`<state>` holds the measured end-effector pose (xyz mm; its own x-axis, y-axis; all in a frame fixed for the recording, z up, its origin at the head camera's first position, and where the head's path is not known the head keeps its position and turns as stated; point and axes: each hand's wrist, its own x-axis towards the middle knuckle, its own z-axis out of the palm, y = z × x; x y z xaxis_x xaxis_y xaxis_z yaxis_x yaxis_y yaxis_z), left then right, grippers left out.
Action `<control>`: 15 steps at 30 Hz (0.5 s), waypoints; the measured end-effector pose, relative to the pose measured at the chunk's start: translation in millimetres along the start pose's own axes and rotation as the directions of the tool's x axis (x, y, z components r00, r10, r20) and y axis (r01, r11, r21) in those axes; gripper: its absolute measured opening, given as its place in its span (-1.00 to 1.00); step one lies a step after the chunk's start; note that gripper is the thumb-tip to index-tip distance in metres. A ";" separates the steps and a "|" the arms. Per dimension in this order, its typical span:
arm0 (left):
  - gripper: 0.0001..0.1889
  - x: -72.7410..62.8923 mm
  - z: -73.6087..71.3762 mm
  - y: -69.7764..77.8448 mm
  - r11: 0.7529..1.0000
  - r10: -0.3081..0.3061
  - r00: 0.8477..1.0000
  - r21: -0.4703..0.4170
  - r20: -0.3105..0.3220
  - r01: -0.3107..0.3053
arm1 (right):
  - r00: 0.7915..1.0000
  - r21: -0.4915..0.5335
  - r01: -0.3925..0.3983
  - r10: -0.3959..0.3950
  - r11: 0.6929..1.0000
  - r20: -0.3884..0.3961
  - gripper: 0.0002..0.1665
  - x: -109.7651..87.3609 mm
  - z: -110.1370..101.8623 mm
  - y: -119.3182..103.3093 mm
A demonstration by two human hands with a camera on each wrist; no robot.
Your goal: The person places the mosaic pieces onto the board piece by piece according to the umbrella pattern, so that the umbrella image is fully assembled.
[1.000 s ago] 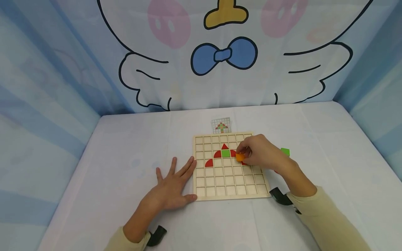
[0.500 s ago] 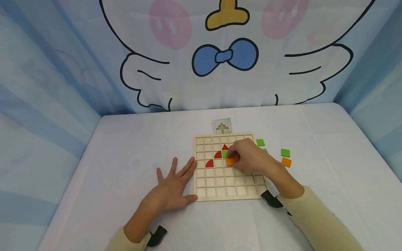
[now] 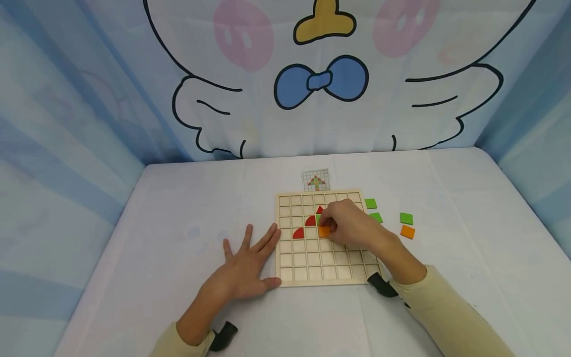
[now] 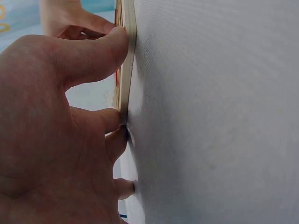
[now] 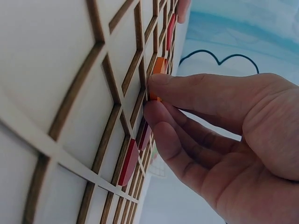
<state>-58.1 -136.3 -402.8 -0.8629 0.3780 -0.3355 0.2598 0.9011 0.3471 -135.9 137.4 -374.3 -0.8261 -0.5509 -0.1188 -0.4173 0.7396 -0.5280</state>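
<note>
Tile, orange, pinched between right fingers at the board. Rests left fingers, straight and spread, against its left edge.

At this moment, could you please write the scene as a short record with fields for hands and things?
Board: wooden, gridded; red pieces and a green square sit in it
Left hand: spread, touching the board's left edge
Right hand: pinches an orange square at the board; fully seated or not, unclear
Pattern card: beyond the board's far edge
Loose: three green tiles, one orange tile, right of the board
</note>
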 end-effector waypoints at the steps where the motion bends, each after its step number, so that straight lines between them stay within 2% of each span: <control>1: 0.05 0.1 0.1 0.2 1.000 0.000 1.000 0.002 -0.001 0.000 | 1.000 -0.003 0.002 -0.002 1.000 0.000 -0.75 0.1 0.3 0.1; 15: 0.05 0.7 2.0 1.1 1.000 -0.007 1.000 0.009 -0.009 0.007 | 0.999 0.001 -0.047 0.047 0.999 -0.024 -0.74 -6.3 -5.7 4.8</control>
<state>-57.5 -134.6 -404.4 -0.8686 0.3698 -0.3297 0.2577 0.9056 0.3368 -134.9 146.6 -371.3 -0.8533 -0.5065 -0.1234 -0.3781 0.7642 -0.5225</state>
